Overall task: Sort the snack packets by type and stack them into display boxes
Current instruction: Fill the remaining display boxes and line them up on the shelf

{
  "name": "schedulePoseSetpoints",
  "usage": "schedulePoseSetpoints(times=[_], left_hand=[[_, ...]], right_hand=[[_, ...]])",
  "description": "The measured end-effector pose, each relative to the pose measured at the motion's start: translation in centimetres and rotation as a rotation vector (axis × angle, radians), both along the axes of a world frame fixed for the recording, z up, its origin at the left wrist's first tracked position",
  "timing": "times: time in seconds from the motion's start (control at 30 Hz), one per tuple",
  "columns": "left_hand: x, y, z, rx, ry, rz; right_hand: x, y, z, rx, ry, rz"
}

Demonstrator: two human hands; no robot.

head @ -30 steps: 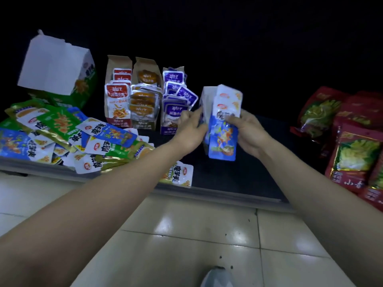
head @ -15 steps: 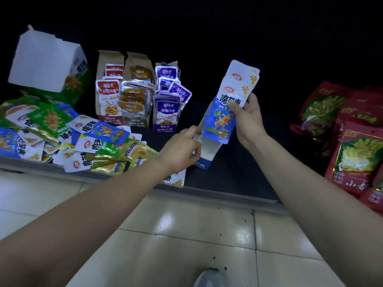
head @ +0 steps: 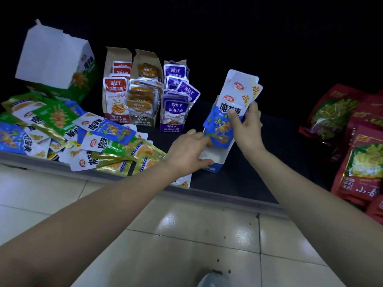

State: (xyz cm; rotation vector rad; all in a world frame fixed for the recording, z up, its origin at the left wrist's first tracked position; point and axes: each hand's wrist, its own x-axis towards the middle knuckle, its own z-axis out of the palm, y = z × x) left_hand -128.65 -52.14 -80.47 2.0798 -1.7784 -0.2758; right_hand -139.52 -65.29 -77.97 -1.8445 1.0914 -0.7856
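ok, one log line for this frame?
step: loading | left hand: holds blue display box | right hand: grips blue packets, lower ends at box mouth

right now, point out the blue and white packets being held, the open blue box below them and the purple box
blue and white foil packets point(head: 234, 94): head view, white top half.
open blue cardboard box point(head: 217, 156): head view, white inside.
purple cardboard display box point(head: 171, 127): head view, front panel.

Five boxes show: one red box point(head: 116, 100), one orange box point(head: 143, 100) and one purple box point(head: 174, 108), all filled, plus one blue box point(head: 213, 169) and one upended green box point(head: 56, 59). At least two blue packets point(head: 230, 104) are held together. The loose pile point(head: 83, 137) has too many packets to count. At least four red bags point(head: 362, 162) show.
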Motion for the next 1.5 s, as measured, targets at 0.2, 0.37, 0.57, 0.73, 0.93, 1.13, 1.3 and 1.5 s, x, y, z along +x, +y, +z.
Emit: schedulePoseSetpoints(times=[0.2, 0.37, 0.57, 0.73, 0.93, 1.13, 1.3, 1.5], left_hand=[[-0.2, -0.3, 0.2, -0.014, 0.055, 0.027], [-0.3, -0.4, -0.1, -0.047, 0.024, -0.022], [0.3, -0.3, -0.6, 0.022, -0.037, -0.058], [0.6, -0.5, -0.7, -0.003, -0.004, -0.053], [0.6, -0.3, -1.1, -0.075, -0.057, -0.109], [1.1, 0.4, -0.8, -0.166, -0.036, -0.132], [3.1, 2.0, 1.1, -0.287, 0.05, 0.031], [10.1, 8.3, 1.9, -0.233, 0.044, 0.303]], right_hand=[[-1.2, -1.4, -0.3, 0.008, -0.059, -0.053], [-1.0, -1.5, -1.2, -0.153, 0.14, 0.0], [-0.1, -2.1, -2.5, 0.017, 0.092, 0.024], [0.1, -2.7, -2.0, -0.015, -0.062, -0.089], [0.5, -3.4, -2.5, 0.131, -0.009, -0.1], [0.0, -3.0, -1.4, 0.051, -0.017, -0.066], [2.0, -0.7, 2.4, -0.267, -0.178, -0.036], [10.0, 7.1, 4.1, -0.234, -0.189, 0.449]])
